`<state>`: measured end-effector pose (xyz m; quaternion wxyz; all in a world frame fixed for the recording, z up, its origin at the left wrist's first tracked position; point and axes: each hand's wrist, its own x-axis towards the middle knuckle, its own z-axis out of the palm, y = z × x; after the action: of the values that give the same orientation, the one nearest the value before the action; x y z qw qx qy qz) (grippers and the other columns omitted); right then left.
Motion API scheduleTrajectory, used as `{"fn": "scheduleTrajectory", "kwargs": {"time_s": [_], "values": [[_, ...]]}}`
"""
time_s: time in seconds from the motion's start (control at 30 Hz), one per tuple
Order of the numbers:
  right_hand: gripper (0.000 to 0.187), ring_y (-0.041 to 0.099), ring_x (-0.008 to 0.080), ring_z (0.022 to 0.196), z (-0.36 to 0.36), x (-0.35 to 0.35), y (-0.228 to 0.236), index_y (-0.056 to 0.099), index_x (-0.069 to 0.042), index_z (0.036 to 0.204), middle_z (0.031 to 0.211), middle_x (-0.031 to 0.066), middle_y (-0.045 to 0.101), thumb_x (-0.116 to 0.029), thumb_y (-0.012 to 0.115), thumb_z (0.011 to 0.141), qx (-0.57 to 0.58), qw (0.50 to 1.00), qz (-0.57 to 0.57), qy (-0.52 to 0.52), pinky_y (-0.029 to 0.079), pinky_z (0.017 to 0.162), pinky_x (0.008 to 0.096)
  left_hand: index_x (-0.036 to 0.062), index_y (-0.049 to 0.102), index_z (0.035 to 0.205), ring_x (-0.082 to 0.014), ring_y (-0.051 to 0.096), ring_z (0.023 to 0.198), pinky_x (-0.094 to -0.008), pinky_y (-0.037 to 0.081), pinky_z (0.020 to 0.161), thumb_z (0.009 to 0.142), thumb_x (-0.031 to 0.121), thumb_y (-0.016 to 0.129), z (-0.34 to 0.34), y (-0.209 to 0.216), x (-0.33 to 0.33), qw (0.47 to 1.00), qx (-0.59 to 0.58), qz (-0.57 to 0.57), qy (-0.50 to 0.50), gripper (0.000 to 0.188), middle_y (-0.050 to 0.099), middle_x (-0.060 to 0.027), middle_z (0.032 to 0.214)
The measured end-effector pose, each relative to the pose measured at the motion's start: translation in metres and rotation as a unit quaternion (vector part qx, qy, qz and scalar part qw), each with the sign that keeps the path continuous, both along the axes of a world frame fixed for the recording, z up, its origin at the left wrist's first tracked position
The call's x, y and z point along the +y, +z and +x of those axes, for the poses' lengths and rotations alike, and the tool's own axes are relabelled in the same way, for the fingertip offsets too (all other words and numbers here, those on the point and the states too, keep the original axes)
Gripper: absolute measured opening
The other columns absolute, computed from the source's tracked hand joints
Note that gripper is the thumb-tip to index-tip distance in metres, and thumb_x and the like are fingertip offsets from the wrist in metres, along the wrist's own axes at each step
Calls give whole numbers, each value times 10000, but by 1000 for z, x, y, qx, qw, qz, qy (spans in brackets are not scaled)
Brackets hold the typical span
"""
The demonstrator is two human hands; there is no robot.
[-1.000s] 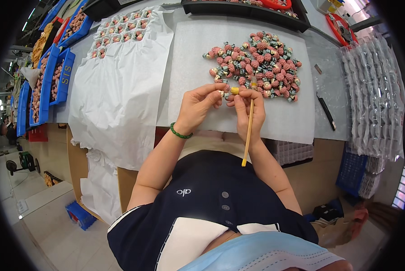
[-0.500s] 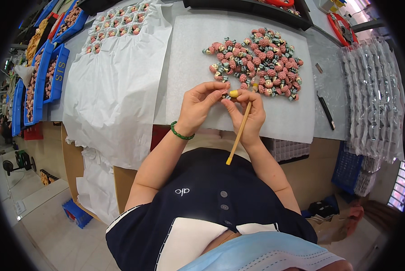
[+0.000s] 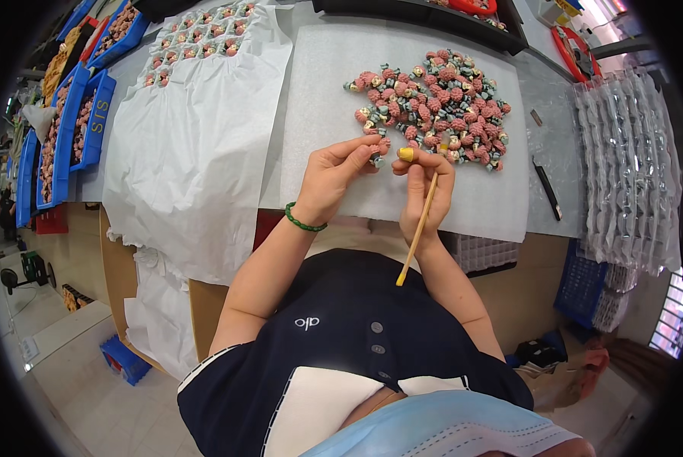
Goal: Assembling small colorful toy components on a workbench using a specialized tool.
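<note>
My left hand [image 3: 327,179], with a green bead bracelet at its wrist, pinches a small figurine [image 3: 375,158] with a pink knobbly top and a grey-green lower part. To its right, my right hand [image 3: 433,186] grips a thin wooden stick [image 3: 419,232] that slants down toward my body and has a yellow lower end. A yellow cover [image 3: 406,154] sits on a fingertip of that hand, apart from the figurine. Just beyond both hands, a pile of similar figurines [image 3: 463,107] lies on a white foam sheet [image 3: 318,91].
A tray of figurines [image 3: 204,38] stands at the far left above white paper [image 3: 189,160]. Blue bins [image 3: 94,122] line the left side. Toward the right lie a black-handled tool [image 3: 547,188] and stacked clear plastic trays [image 3: 627,167]. A black tray [image 3: 425,19] borders the back.
My right hand has drawn slightly right, away from the figurine, and the stick has shifted right with it. My left hand stays nearly in place, still pinching the figurine.
</note>
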<state>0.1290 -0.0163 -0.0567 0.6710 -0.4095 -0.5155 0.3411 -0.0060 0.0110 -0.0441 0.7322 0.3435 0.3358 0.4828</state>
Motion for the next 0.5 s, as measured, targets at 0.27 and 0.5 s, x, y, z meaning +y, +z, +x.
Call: {"fn": "scheduleTrajectory", "kwargs": {"time_s": [0.27,0.5], "values": [[279,513,100,651,14,7,50,544,15,961,780,53,540,-233,423,921,-63,997,-45,2,421,577,215,-30,544,1093,-111,558,870,-248,450,727,871,123,512,-8,6,-1,1000,-28,8,2,271,602,-97,1027],[212,516,121,592,13,36,48,527,-27,833,700,44,525,-97,692,720,-365,931,-18,-12,418,521,238,-26,516,1051,-140,531,787,-245,425,654,893,127,435,-11,9,-1,989,-128,-43,61,234,551,-78,923]]}}
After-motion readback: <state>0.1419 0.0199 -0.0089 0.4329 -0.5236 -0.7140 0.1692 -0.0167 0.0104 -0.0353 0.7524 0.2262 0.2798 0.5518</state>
